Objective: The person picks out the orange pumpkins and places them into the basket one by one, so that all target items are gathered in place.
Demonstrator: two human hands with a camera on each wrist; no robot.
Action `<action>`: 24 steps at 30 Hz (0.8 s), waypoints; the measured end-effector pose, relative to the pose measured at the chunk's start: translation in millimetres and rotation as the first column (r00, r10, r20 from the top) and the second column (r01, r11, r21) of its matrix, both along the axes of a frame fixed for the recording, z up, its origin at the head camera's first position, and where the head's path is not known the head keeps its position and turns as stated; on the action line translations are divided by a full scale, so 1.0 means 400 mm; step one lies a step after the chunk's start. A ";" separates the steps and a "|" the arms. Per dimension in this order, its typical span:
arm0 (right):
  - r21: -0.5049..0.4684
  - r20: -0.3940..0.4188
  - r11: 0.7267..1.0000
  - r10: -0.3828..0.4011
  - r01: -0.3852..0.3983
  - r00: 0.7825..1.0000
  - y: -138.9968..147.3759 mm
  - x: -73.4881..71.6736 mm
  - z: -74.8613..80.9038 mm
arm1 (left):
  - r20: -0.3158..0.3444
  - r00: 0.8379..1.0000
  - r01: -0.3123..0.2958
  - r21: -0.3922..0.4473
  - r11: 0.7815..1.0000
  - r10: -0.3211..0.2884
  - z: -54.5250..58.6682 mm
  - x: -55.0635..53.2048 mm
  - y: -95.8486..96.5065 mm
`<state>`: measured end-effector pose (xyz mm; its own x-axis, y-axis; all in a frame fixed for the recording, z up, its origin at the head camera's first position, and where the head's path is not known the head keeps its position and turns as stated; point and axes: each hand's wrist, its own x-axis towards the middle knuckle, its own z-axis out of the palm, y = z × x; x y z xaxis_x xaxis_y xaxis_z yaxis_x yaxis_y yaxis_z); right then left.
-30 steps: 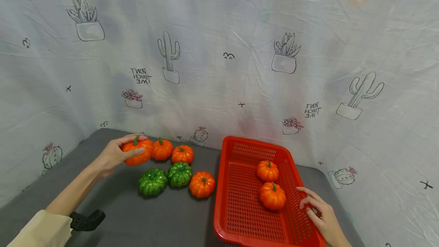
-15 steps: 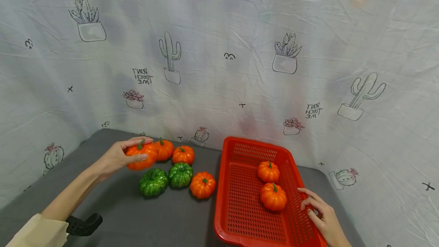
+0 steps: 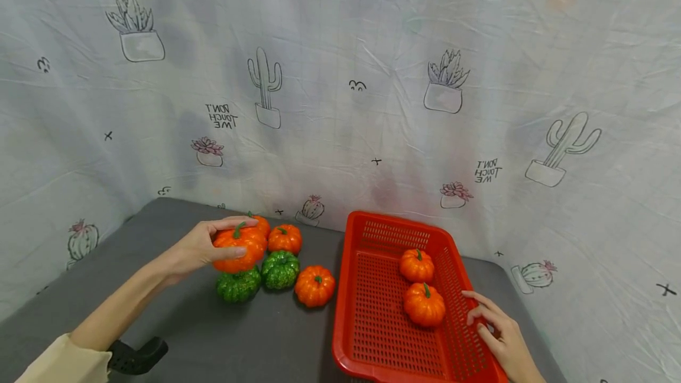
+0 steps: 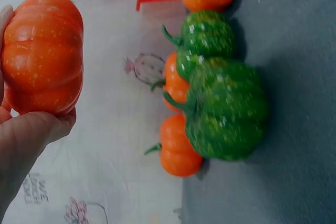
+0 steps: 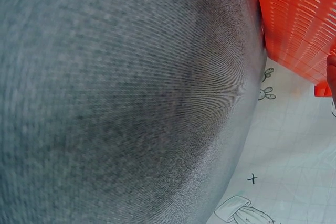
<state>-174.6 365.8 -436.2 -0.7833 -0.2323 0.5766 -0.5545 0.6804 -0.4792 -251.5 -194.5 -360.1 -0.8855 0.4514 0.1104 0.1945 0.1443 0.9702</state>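
Left hand (image 3: pixel 199 246): pinching glossy orange ribbed pumpkin (image 3: pixel 251 245) near speckled green pumpkin (image 3: pixel 239 287).
Right hand (image 3: pixel 502 336): touching red perforated plastic basket (image 3: pixel 372 312) at rim; cannot tell whether gripping.

The held pumpkin (image 4: pixel 44 53) is orange, the green pumpkins (image 4: pixel 226 114) speckled, the basket (image 3: pixel 378 288) red.

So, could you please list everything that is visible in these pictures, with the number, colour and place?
Table: 1, grey, across the bottom
Curtain: 1, white, printed, behind table
Basket: 1, red, right side of table
Basket pumpkins: 2, orange, inside
Outside pumpkins: 3, orange, on table, left of basket
Green pumpkins: 2, green, near the outside pumpkins
Held pumpkin: 1, orange, raised above table
Black strap: 1, black, lower left
Sleeve: 1, cream, lower left
Left grip: 1, bare, holding the raised pumpkin
Right grip: 1, bare, on basket's right rim
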 end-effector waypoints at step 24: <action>-0.030 -0.034 0.999 0.027 -0.029 0.999 0.000 0.002 -0.001 | -0.045 0.980 0.197 0.004 0.980 -0.196 0.030 0.051 0.194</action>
